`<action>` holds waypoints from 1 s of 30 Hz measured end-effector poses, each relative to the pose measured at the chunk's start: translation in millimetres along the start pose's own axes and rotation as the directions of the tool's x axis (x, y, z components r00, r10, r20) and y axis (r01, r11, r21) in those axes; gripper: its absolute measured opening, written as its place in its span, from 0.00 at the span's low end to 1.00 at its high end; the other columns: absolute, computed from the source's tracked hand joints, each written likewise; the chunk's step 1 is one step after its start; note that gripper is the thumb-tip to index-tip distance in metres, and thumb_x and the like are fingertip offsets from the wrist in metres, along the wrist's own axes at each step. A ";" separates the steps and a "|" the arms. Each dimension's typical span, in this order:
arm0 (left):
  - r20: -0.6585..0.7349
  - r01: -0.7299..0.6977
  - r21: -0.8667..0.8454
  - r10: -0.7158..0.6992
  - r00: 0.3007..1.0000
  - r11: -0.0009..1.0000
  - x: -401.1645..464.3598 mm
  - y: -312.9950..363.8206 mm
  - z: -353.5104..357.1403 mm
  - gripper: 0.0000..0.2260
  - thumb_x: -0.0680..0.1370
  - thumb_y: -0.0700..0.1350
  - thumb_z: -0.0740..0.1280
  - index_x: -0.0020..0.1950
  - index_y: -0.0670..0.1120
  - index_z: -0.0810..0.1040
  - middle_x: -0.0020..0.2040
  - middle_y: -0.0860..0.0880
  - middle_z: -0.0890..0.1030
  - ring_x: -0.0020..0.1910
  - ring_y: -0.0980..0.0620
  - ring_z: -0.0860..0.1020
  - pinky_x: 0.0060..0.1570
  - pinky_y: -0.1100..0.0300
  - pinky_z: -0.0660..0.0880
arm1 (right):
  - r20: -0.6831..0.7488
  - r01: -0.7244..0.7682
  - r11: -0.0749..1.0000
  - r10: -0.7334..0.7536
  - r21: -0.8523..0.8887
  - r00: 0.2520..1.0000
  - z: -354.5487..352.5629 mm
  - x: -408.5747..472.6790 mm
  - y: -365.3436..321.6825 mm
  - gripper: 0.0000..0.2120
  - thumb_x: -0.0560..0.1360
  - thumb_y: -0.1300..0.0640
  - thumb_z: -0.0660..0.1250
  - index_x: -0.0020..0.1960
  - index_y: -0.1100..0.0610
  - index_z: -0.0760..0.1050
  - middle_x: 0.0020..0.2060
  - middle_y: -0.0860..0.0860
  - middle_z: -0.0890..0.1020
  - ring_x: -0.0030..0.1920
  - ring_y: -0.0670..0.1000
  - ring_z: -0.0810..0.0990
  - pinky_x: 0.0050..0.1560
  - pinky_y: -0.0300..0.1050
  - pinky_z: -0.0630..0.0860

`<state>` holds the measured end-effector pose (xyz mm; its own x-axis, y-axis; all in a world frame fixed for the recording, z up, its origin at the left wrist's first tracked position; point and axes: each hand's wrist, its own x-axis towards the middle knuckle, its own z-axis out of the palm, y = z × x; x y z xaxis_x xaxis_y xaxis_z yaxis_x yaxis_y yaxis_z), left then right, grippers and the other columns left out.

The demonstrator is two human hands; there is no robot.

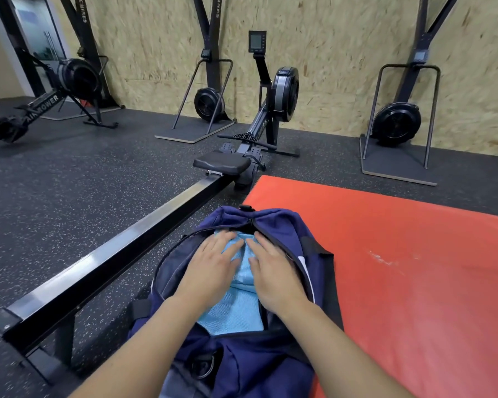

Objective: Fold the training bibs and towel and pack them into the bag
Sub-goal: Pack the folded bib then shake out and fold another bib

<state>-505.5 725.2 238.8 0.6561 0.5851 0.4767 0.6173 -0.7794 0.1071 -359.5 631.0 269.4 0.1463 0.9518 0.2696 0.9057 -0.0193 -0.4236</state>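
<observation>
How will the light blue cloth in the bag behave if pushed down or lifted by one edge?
Likely floppy: the light blue cloth already lies creased inside the navy bag under the flat left hand and right hand. It should compress rather than resist. Its knit-looking surface suggests little slip, and probably low weight; lifted by one edge it would likely drape and unfold.

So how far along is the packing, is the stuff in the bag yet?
Light blue folded fabric already lies inside the open navy bag. Left hand and right hand press flat on it, settling it down. I cannot tell bibs from towel or whether everything is in; the red mat shows nothing waiting. The zip is not closed.
</observation>
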 end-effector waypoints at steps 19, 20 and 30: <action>0.141 0.037 -0.186 -0.011 0.990 0.982 -10.0 -11.1 29.0 0.35 0.82 0.63 0.35 0.81 0.46 0.56 0.81 0.50 0.54 0.81 0.53 0.47 0.79 0.54 0.47 | -0.067 0.003 0.990 -0.013 -0.143 0.998 19.0 -10.1 8.0 0.24 0.72 0.58 0.75 0.67 0.63 0.77 0.72 0.54 0.73 0.71 0.52 0.73 0.67 0.43 0.71; 0.155 0.057 -0.181 -0.029 0.987 0.982 -8.6 -11.9 28.0 0.36 0.81 0.64 0.34 0.81 0.45 0.57 0.81 0.49 0.55 0.81 0.52 0.49 0.79 0.52 0.49 | -0.064 0.001 0.982 -0.014 -0.189 0.998 17.3 -8.5 6.1 0.26 0.73 0.58 0.74 0.69 0.63 0.74 0.73 0.55 0.71 0.72 0.52 0.72 0.68 0.45 0.70; 0.184 0.185 -0.372 -0.123 0.975 0.910 -17.3 6.5 -30.7 0.38 0.74 0.66 0.49 0.79 0.47 0.63 0.77 0.57 0.56 0.78 0.58 0.49 0.74 0.65 0.45 | 0.158 -0.086 0.996 0.082 0.018 0.984 -10.1 -17.3 -18.7 0.28 0.86 0.48 0.51 0.82 0.50 0.46 0.81 0.48 0.45 0.81 0.49 0.43 0.78 0.47 0.41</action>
<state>-526.1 703.2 258.1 0.6438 0.7076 0.2913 0.5214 -0.6842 0.5098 -375.1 611.9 281.3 0.1552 0.9834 0.0942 0.8826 -0.0952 -0.4603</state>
